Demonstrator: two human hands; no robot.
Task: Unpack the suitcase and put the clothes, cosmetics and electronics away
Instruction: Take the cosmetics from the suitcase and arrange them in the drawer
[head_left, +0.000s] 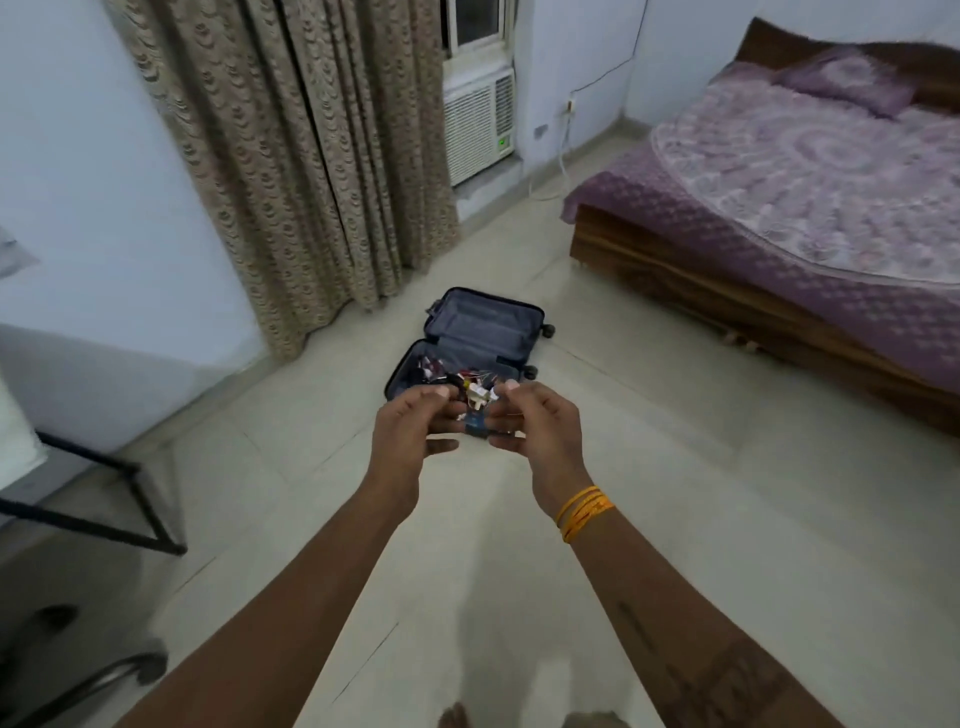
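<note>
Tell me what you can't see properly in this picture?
- Head view: the small items in the suitcase are too small and tangled to name.
- The left hand and right hand cover the suitcase's near edge.
- Whether the hands hold anything cannot be told.
- The bed is cut off by the right edge.

A purple-covered bed (810, 171) stands right, patterned curtain (291, 156) left, air conditioner (478, 127) between.

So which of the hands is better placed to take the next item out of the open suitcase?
Neither clearly. The left hand and the right hand are raised side by side before the suitcase, fingers curled round small items. Perhaps the right, slightly: the visible contents lie below its fingertips.
</note>
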